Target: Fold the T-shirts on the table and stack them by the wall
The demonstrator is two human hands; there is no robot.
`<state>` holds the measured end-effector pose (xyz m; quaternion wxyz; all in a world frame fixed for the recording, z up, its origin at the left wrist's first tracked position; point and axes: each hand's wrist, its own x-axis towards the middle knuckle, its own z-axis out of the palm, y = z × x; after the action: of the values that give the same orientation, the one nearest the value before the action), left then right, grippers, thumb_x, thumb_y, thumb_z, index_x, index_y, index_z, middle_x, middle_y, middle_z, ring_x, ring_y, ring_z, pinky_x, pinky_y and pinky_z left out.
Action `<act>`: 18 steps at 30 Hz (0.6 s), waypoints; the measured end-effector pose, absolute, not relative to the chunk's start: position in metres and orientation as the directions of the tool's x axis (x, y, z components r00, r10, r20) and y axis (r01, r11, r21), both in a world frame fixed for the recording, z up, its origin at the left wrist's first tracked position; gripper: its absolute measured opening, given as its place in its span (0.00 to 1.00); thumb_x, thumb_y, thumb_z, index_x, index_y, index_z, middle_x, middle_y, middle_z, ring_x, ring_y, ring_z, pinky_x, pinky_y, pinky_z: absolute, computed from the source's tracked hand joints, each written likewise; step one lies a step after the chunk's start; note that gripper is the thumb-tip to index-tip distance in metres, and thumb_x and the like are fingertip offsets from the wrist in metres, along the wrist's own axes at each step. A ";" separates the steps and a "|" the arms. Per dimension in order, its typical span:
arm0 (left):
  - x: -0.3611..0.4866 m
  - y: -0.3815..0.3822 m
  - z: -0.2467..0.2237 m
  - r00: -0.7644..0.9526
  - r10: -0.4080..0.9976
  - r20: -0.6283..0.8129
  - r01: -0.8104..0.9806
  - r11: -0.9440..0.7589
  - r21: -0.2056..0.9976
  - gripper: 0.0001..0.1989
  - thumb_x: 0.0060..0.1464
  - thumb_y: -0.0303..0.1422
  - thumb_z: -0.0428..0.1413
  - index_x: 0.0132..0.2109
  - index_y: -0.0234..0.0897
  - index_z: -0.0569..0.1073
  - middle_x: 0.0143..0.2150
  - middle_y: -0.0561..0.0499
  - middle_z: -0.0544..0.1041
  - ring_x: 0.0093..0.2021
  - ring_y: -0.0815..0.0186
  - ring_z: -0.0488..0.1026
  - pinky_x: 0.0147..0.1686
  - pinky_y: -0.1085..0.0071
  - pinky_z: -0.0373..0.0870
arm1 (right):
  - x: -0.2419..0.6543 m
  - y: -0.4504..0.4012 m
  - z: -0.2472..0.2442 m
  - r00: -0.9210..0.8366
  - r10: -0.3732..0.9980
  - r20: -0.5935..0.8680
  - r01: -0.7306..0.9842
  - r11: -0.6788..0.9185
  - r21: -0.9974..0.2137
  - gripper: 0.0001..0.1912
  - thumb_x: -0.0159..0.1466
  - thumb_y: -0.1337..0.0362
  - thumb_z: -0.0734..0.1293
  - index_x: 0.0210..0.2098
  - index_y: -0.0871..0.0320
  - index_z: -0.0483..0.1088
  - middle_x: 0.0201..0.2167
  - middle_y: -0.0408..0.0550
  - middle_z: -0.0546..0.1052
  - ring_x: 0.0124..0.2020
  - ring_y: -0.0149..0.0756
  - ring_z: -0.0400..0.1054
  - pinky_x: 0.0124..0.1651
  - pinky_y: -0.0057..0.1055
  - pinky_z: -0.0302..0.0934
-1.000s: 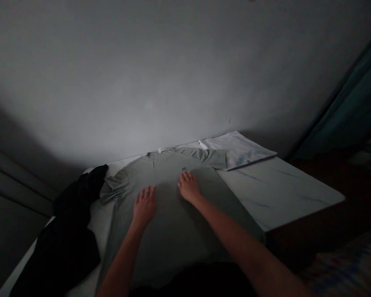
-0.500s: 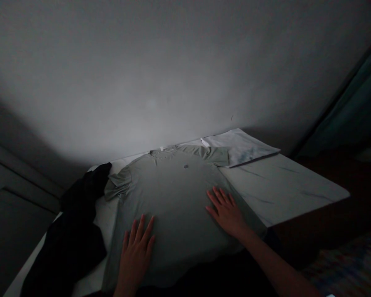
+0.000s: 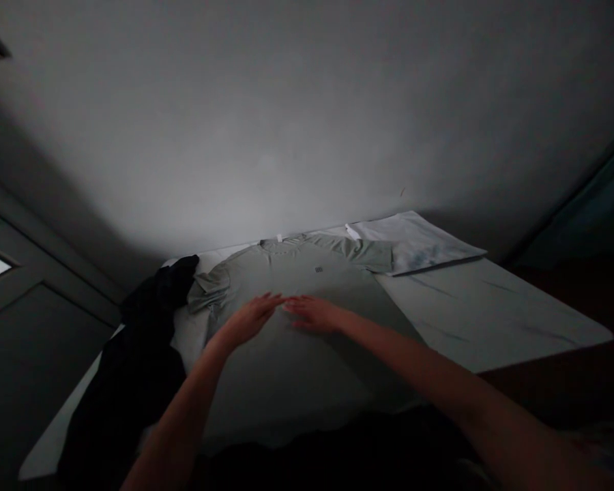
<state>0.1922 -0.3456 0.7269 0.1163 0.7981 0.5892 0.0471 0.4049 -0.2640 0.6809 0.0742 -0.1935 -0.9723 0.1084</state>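
Note:
A grey-green short-sleeved T-shirt (image 3: 286, 368) lies spread flat, its collar toward the wall and its hem toward me. Over the middle of its chest my left hand (image 3: 253, 317) and my right hand (image 3: 314, 314) meet at the fingertips. Both hands are flat with fingers stretched out, and neither grips the cloth. Whether the palms press on the shirt or hover just above it, I cannot tell. A small dark print (image 3: 318, 269) shows on the chest, and a pale label (image 3: 280, 238) at the collar.
The white marbled table (image 3: 496, 314) stands against a grey wall (image 3: 266, 123). Dark clothing (image 3: 127, 382) is heaped along the left side. Folded white cloth (image 3: 424, 239) lies at the back right, partly under the shirt's sleeve. A panelled door (image 3: 46, 320) is at the left.
Both hands have moved inward and up the shirt from its two sides, so the fingertips now meet at the centre. The view has shifted slightly left.

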 end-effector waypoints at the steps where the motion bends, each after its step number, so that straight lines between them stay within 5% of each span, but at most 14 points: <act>1: 0.197 -0.322 0.729 0.306 0.946 -0.103 0.940 -0.284 0.188 0.25 0.66 0.34 0.38 0.66 0.42 0.61 0.70 0.52 0.58 0.71 0.63 0.50 0.69 0.59 0.49 | 0.389 -0.267 0.678 -0.915 0.389 0.108 0.356 0.904 -0.237 0.30 0.69 0.58 0.60 0.66 0.67 0.57 0.68 0.56 0.55 0.70 0.45 0.46 0.71 0.41 0.40; 4: 0.197 -0.281 0.713 0.340 0.911 -0.235 0.940 -0.328 0.089 0.24 0.66 0.35 0.40 0.67 0.44 0.58 0.73 0.49 0.50 0.72 0.56 0.43 0.68 0.52 0.45 | 0.373 -0.301 0.655 -0.946 0.275 0.173 0.228 0.941 -0.250 0.36 0.66 0.52 0.64 0.68 0.63 0.53 0.70 0.57 0.51 0.71 0.52 0.40 0.71 0.49 0.34; 6: 0.190 -0.276 0.694 0.364 0.900 -0.240 0.931 -0.358 0.069 0.25 0.66 0.38 0.40 0.69 0.50 0.53 0.74 0.51 0.45 0.73 0.53 0.41 0.67 0.46 0.44 | 0.381 -0.334 0.642 -0.973 0.060 0.222 -0.009 0.954 -0.300 0.38 0.65 0.50 0.66 0.68 0.57 0.53 0.70 0.54 0.51 0.71 0.52 0.37 0.71 0.51 0.33; 8: 0.183 -0.278 0.678 0.381 0.906 -0.187 0.924 -0.378 0.051 0.26 0.67 0.41 0.39 0.69 0.54 0.49 0.74 0.53 0.42 0.73 0.52 0.38 0.67 0.43 0.42 | 0.392 -0.360 0.640 -0.949 -0.216 0.228 -0.293 0.870 -0.397 0.33 0.65 0.52 0.65 0.66 0.54 0.58 0.69 0.50 0.56 0.71 0.46 0.41 0.71 0.45 0.37; 10: 0.178 -0.280 0.668 0.397 0.906 -0.143 0.917 -0.397 0.033 0.25 0.67 0.41 0.38 0.69 0.55 0.48 0.74 0.54 0.42 0.73 0.53 0.38 0.67 0.44 0.40 | 0.400 -0.368 0.649 -0.919 -0.325 0.225 -0.395 0.752 -0.528 0.25 0.69 0.55 0.62 0.64 0.52 0.62 0.65 0.45 0.63 0.69 0.36 0.49 0.70 0.34 0.44; 12: 0.177 -0.281 0.663 0.400 0.909 -0.121 0.916 -0.400 0.024 0.25 0.67 0.42 0.37 0.69 0.56 0.48 0.74 0.54 0.43 0.73 0.53 0.38 0.68 0.44 0.40 | 0.400 -0.360 0.662 -0.963 -0.177 0.204 -0.265 0.758 -0.596 0.21 0.72 0.58 0.57 0.63 0.52 0.63 0.63 0.44 0.67 0.67 0.31 0.54 0.68 0.32 0.47; 15: 0.176 -0.279 0.661 0.410 0.906 -0.105 0.912 -0.410 0.024 0.25 0.67 0.42 0.36 0.69 0.57 0.47 0.74 0.54 0.44 0.73 0.54 0.39 0.67 0.44 0.40 | 0.394 -0.348 0.668 -0.965 0.189 0.184 0.080 0.874 -0.479 0.27 0.71 0.55 0.58 0.66 0.58 0.58 0.67 0.55 0.60 0.69 0.44 0.49 0.69 0.47 0.42; 18: 0.175 -0.277 0.661 0.416 0.903 -0.106 0.908 -0.418 0.005 0.25 0.67 0.43 0.35 0.70 0.55 0.47 0.74 0.53 0.44 0.73 0.54 0.39 0.67 0.45 0.41 | 0.388 -0.367 0.657 -0.976 -0.044 0.215 -0.098 0.964 -0.248 0.30 0.65 0.53 0.66 0.64 0.54 0.61 0.69 0.50 0.55 0.71 0.50 0.42 0.69 0.51 0.42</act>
<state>0.1750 -0.2773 0.6613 0.0308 0.8410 0.5385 -0.0434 0.3875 -0.3669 0.6572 0.1041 0.0360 -0.9854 0.1298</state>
